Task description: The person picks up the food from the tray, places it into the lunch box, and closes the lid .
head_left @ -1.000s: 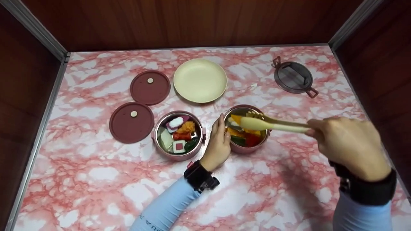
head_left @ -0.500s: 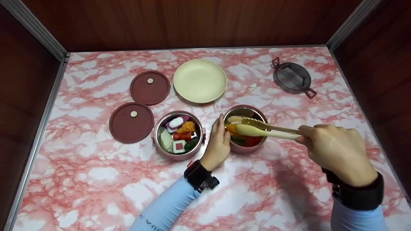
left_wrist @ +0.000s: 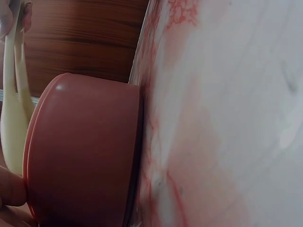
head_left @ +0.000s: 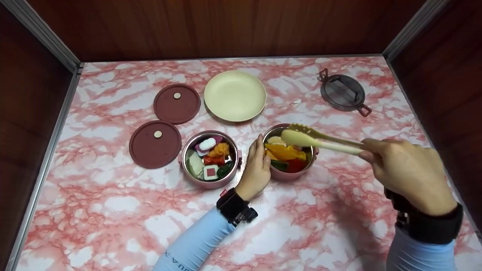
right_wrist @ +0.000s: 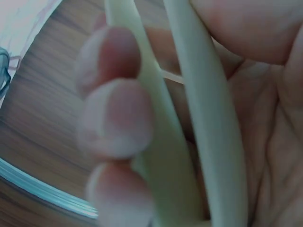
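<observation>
My right hand grips a pair of pale yellow tongs, its fingers curled round both arms in the right wrist view. The tong heads hang over the far part of the right pink pot, and no food shows between them. In that pot lie orange-yellow food pieces, a red piece and a green one. My left hand rests against the pot's left side with fingers extended, fingertips at the rim in the left wrist view.
Left of my left hand stands another pink pot with several play-food pieces. Two dark red lids lie farther left. A cream plate sits behind the pots, and a small two-handled grey pan at the back right.
The tongs dipped into the right pot, then rose and drew back up and right. An orange-yellow piece now shows across the pot's middle. My left hand stays in place.
</observation>
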The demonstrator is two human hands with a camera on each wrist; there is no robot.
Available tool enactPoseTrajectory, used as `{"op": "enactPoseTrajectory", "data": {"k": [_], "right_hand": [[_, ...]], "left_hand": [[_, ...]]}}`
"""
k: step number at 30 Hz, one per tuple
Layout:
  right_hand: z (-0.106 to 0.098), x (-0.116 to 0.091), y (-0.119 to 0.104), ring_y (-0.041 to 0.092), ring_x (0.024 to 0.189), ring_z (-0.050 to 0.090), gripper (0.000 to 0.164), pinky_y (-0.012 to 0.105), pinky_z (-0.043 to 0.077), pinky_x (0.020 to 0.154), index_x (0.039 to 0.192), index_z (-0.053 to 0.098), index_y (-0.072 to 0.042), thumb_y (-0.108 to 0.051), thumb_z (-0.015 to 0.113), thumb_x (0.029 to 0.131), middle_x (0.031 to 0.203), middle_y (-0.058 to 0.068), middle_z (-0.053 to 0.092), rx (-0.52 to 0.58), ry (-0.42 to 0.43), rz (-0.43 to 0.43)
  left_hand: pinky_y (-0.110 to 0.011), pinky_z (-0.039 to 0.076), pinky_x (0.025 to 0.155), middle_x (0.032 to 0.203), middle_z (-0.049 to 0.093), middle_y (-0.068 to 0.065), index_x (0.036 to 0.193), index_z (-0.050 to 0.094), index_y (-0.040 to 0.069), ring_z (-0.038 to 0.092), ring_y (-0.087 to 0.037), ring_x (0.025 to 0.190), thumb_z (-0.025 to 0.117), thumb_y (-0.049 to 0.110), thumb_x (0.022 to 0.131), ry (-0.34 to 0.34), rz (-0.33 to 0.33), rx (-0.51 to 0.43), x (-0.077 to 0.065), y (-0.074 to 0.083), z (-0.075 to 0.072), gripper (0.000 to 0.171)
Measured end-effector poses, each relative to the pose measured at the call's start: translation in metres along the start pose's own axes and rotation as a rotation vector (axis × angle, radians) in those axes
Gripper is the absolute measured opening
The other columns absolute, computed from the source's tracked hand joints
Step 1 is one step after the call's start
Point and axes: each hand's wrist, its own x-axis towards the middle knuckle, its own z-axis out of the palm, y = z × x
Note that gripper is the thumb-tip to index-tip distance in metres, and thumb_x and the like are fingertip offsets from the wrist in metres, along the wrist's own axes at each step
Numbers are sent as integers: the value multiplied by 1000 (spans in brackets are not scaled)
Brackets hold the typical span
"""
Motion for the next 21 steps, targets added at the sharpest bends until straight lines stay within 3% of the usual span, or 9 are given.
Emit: {"op": "enactPoseTrajectory", "data": {"k": [8,13,17,21], "right_hand": [[12,5,8,39,48,54,29,54,28,35,115,72,-13,-26,71,89,72,14,65,18,240,-7],[26,15,14,41,54,57,36,56,32,40,121,72,-13,-27,72,88,77,14,67,66,318,-24],[39,30,21,41,59,59,36,55,35,44,121,72,-12,-25,74,87,82,15,69,118,314,-57],[52,59,27,39,64,61,33,57,42,51,120,71,-9,-23,73,90,85,16,68,184,207,-112]], "left_hand": [[-43,19,118,156,19,-29,154,12,-8,23,-38,144,42,0,101,1,2,6,-1,0,0,61],[-43,22,117,155,21,-30,153,13,-11,25,-39,143,42,-1,101,2,22,20,-1,-2,1,60],[-43,21,117,155,21,-30,153,13,-10,25,-39,143,42,-1,101,0,24,15,0,-2,1,60],[-41,20,118,156,19,-29,154,12,-8,24,-37,144,42,0,102,1,10,11,-1,-1,0,61]]}}
